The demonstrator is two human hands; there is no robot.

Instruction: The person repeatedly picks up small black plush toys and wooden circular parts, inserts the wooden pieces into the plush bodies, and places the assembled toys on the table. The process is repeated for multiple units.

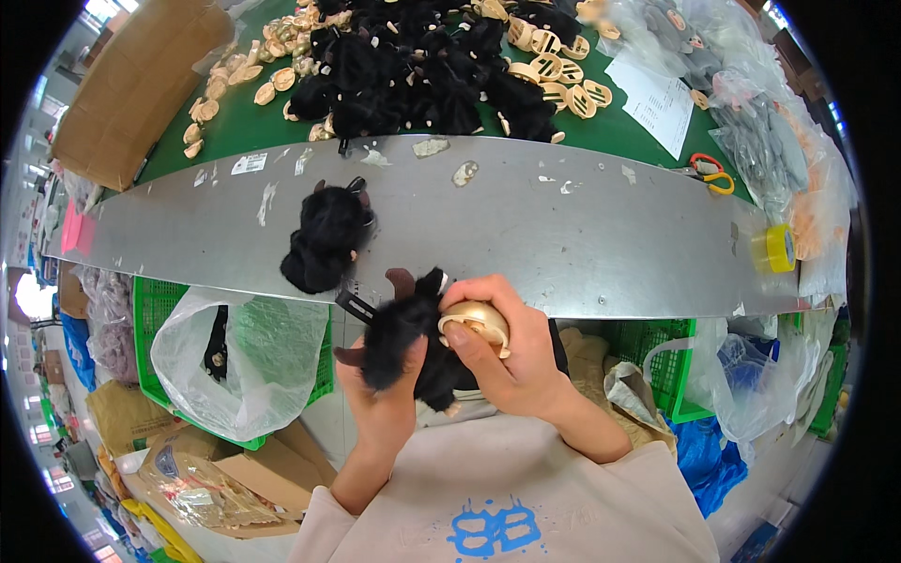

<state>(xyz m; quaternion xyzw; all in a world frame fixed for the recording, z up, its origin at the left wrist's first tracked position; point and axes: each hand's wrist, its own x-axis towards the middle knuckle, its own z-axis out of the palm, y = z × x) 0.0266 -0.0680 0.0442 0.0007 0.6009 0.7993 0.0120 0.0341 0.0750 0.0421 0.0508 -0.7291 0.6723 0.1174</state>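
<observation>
In my left hand (380, 403) is a black plush toy (399, 342) with dark brown ear-like or horn-like parts and a black strap sticking out. My fingers are closed round its lower side. My right hand (516, 352) grips a cream plastic shell piece (477, 324), thumb on its near face, close against the plush. Another black plush toy (324, 239) lies on the metal bench strip just beyond my left hand. What lies between the plush and the shell is hidden.
A pile of black plush toys (404, 70) covers the green far table, with cream plastic pieces (563, 80) on both sides. Scissors (709, 172) and yellow tape (777, 249) lie at the right. A green crate (155, 328) with a plastic bag stands lower left.
</observation>
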